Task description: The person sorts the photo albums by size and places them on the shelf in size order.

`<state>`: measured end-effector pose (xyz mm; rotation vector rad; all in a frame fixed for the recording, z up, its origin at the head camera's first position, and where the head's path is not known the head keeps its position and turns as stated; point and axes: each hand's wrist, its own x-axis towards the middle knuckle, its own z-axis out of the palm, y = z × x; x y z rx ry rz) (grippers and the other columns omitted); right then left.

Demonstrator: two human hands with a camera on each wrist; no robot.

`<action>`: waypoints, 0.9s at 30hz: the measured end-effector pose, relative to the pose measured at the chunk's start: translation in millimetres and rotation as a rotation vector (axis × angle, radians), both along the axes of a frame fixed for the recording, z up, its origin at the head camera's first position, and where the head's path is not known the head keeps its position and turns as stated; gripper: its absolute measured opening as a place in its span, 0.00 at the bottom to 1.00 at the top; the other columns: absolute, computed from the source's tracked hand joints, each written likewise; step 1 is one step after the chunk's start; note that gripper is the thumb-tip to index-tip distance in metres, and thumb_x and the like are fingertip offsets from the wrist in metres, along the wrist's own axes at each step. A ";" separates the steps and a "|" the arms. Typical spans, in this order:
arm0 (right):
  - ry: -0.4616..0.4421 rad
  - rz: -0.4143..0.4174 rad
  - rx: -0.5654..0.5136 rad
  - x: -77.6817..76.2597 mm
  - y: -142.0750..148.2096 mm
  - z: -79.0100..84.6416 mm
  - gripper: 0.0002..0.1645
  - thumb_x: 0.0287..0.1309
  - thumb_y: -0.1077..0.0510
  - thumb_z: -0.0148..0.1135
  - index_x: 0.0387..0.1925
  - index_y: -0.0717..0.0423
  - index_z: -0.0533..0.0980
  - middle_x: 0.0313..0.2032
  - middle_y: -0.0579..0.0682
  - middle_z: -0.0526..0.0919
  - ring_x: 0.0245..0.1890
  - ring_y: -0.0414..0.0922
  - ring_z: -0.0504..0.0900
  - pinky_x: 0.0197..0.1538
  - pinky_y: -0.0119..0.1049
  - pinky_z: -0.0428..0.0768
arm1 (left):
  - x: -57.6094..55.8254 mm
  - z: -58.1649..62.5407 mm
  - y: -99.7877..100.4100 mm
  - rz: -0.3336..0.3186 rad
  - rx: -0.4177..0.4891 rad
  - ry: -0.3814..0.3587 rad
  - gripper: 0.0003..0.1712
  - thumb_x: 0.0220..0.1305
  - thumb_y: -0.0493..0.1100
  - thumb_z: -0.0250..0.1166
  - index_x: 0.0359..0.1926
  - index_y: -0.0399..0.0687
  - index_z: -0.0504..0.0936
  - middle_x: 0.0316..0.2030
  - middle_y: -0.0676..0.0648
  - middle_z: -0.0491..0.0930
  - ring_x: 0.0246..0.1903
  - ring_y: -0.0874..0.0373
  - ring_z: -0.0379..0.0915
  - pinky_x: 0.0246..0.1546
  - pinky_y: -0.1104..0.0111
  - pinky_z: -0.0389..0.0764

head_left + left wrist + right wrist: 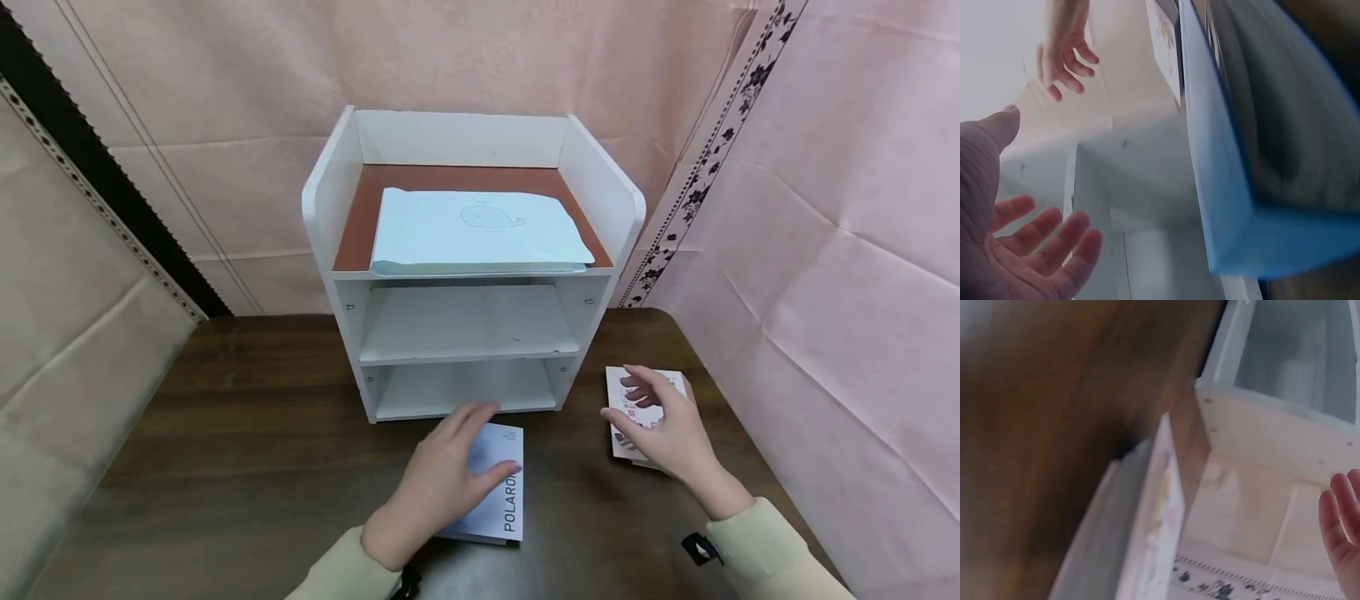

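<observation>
A light blue book [497,492] lettered "POLARO..." lies on the table in front of the shelf. My left hand [441,479] hovers over its left part, fingers spread and thumb out; in the left wrist view a gap shows between this hand [1035,250] and the blue cover [1210,144]. To the right, a white book [626,437] with pinkish print lies near the table's right edge. Above it is my right hand [671,429], fingers loosely bent and holding nothing. The right wrist view shows that book's cover [1154,519] apart from the fingers [1335,531].
A white shelf unit [468,325] stands at the back of the brown table [247,450]. On its brown top board lies a pale blue-white sheet or packet [480,233] with a whale drawing. Pink cloth [465,58] hangs behind and at both sides.
</observation>
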<state>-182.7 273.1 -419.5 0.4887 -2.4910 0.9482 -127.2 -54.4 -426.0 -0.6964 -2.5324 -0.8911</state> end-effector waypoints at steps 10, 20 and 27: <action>-0.057 -0.130 -0.046 9.9 27.9 -20.5 0.38 0.46 0.50 0.77 0.59 0.51 0.72 0.43 0.43 0.82 0.36 0.41 0.81 0.40 0.29 0.77 | 11.1 0.3 40.5 -0.070 -0.020 -0.211 0.47 0.58 0.76 0.53 0.71 0.55 0.63 0.63 0.51 0.68 0.58 0.55 0.70 0.53 0.57 0.75; -0.147 -0.242 -0.013 11.0 50.7 -34.1 0.41 0.51 0.44 0.73 0.62 0.57 0.68 0.45 0.55 0.82 0.38 0.49 0.80 0.38 0.28 0.77 | -1.1 -10.5 88.0 -0.015 0.096 -0.485 0.51 0.53 0.78 0.56 0.70 0.56 0.64 0.64 0.52 0.68 0.61 0.56 0.66 0.58 0.56 0.71; -0.197 -0.288 0.025 9.7 55.6 -37.7 0.44 0.52 0.39 0.70 0.62 0.59 0.67 0.46 0.58 0.80 0.41 0.51 0.79 0.42 0.33 0.76 | 0.1 -17.9 124.4 -0.023 0.183 -0.542 0.42 0.60 0.69 0.61 0.68 0.53 0.64 0.58 0.54 0.72 0.56 0.61 0.69 0.54 0.62 0.74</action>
